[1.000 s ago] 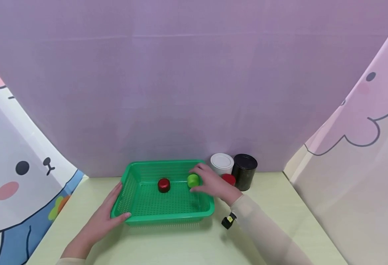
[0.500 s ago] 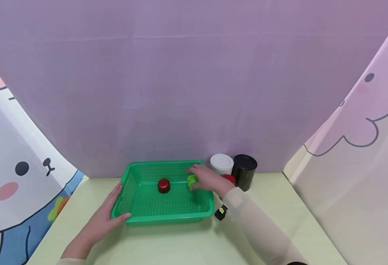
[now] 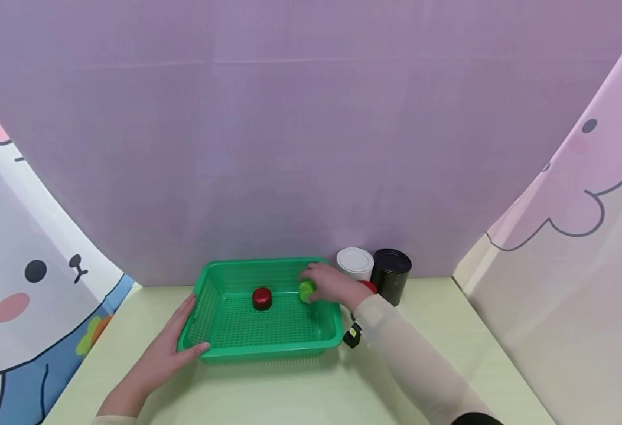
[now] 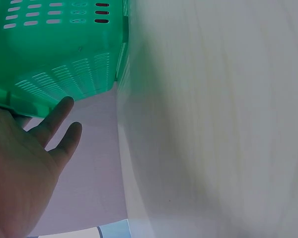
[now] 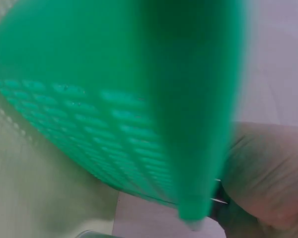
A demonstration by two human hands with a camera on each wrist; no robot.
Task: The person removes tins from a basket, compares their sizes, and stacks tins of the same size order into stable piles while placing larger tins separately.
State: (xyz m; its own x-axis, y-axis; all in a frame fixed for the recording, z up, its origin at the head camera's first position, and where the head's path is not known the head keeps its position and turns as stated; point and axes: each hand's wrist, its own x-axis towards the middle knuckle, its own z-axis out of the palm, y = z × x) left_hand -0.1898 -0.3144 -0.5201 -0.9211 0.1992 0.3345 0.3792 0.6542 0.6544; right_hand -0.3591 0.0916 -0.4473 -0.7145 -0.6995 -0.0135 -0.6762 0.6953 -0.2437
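A green plastic basket (image 3: 268, 349) with slotted walls stands on the table. My left hand (image 3: 163, 349) lies at its front left corner, thumb over the rim, fingers straight along the outer wall. In the left wrist view, the spread fingers (image 4: 54, 123) rest against the basket wall. My right hand (image 3: 334, 284) reaches over the right rim and pinches a small light green cylinder (image 3: 306, 290) inside the basket. In the right wrist view, the basket wall (image 5: 89, 49) hides that cylinder and the fingertips. A small shiny red cylinder (image 3: 261, 298) stands near the basket's middle.
Behind the right forearm stand a white lidded can (image 3: 354, 261) and a black lidded can (image 3: 391, 274). A red-topped item (image 3: 368, 287) beside them is partly covered by the right hand. A purple curtain (image 3: 268, 147) hangs behind the table (image 3: 268, 395).
The right hand has moved slightly left and closed around the light green cylinder, which has shifted a little. The left hand and basket stay in place.
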